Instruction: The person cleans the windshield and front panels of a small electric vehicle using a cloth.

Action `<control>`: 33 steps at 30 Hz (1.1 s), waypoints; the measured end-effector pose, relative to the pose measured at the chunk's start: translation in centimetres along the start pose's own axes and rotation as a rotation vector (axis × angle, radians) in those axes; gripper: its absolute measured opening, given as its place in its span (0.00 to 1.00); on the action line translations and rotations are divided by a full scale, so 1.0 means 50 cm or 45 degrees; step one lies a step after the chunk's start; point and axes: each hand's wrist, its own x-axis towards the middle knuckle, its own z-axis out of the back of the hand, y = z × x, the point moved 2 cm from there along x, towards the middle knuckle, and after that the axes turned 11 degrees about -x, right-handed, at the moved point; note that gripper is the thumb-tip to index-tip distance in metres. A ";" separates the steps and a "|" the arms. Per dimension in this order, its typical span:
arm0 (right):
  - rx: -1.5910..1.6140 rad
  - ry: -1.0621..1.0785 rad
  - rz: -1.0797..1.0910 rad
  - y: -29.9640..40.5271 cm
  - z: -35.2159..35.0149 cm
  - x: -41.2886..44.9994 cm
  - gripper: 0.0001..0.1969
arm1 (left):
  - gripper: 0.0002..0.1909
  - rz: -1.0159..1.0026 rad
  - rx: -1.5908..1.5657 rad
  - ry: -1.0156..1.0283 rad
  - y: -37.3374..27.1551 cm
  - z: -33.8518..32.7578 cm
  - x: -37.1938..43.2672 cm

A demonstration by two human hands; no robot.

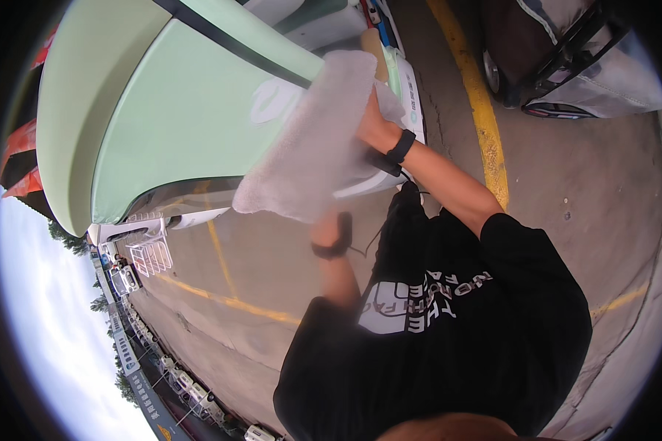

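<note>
A pale pinkish-grey towel (314, 138) hangs in front of a mint-green vehicle panel (198, 105) and hides part of it. My right hand (376, 122) grips the towel near its upper right side, its fingertips hidden in the folds. Motion blurs my left hand (329, 223), which is at the towel's lower edge; its fingers cannot be made out. Both wrists wear black bands with small devices, and thin black cords run near them. White lower bodywork of the vehicle shows below and to the right of the towel.
Yellow lines (488, 132) mark the concrete ground. A covered object with a black frame (562, 60) stands at upper right. Beyond the vehicle, at left, are a white metal rack (150, 254), a small white vehicle (124, 280) and a row of parked vehicles (190, 386).
</note>
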 end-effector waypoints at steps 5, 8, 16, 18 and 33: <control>-0.210 -0.065 0.281 0.098 0.002 0.081 0.17 | 0.23 -0.048 0.335 -0.193 -0.026 0.069 0.041; -0.230 0.035 0.155 0.050 0.008 0.029 0.17 | 0.23 -0.077 0.448 -0.156 -0.012 0.018 0.031; -0.314 0.319 0.274 -0.031 -0.015 -0.138 0.22 | 0.20 0.053 -0.175 -0.214 0.044 -0.044 -0.029; -0.325 0.293 0.298 -0.019 -0.007 -0.066 0.22 | 0.20 -0.129 0.023 -0.160 -0.053 -0.003 0.063; -0.429 0.291 0.659 0.072 -0.024 0.013 0.23 | 0.20 -0.075 0.027 -0.431 -0.011 0.008 0.105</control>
